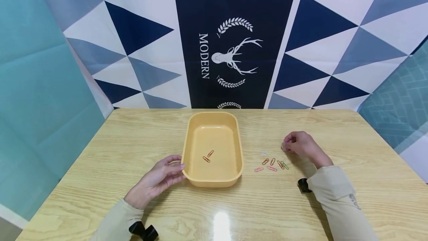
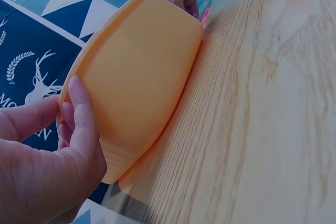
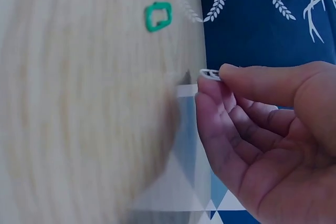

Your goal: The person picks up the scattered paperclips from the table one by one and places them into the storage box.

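A yellow-orange plastic basin point(image 1: 214, 137) stands on the wooden table, with two red paper clips point(image 1: 206, 159) on its floor. My left hand point(image 1: 157, 181) holds the basin's near left rim between thumb and fingers, which the left wrist view shows against the basin wall point(image 2: 139, 72). Right of the basin and the loose clips, my right hand point(image 1: 302, 148) pinches a white paper clip point(image 3: 210, 74) between thumb and index finger. Loose on the table between basin and right hand lie red clips point(image 1: 280, 164), pink clips point(image 1: 272, 168), a green clip point(image 1: 284, 165) and a whitish clip point(image 1: 264, 153).
The light wooden table point(image 1: 133, 133) ends at a wall covering point(image 1: 234, 47) with triangles and a deer head. A teal sheet point(image 1: 43, 84) hangs on the left. Black wrist devices point(image 1: 303, 185) sit at both sleeves.
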Motion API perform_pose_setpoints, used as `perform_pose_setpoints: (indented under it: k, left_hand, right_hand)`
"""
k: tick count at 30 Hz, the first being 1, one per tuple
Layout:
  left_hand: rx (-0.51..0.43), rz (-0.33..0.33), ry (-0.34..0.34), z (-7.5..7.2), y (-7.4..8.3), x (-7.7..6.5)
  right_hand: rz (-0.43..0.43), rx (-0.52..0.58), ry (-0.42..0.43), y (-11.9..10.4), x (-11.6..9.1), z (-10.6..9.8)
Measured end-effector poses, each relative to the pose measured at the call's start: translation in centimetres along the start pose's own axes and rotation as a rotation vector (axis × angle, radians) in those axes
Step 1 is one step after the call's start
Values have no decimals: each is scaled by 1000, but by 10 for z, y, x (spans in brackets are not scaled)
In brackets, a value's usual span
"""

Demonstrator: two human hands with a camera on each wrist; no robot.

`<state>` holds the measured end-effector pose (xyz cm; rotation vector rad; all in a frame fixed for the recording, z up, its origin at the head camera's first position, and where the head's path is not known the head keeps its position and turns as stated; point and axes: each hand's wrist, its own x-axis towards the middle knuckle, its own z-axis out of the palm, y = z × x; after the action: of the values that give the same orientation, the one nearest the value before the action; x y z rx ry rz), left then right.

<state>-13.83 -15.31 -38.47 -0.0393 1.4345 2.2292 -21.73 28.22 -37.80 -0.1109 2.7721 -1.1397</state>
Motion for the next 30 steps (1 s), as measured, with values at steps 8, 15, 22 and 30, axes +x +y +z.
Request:
perform_pose_setpoints:
  k: [8,15,22,30]
  left_hand:
    - [-15,-18,46,-1,-3,-1]
    - [-7,-2,29,0,-3,-1]
    - [-5,5,15,-1,-4,-1]
    - [0,2,15,1,-4,0]
  right_hand:
    - [22,10,-19,-10,-2,-2]
    - [14,31,-11,-17,-4,-7]
    - [-2,122,-28,-29,-7,-9]
    - [-26,180,-32,-50,-15,-11]
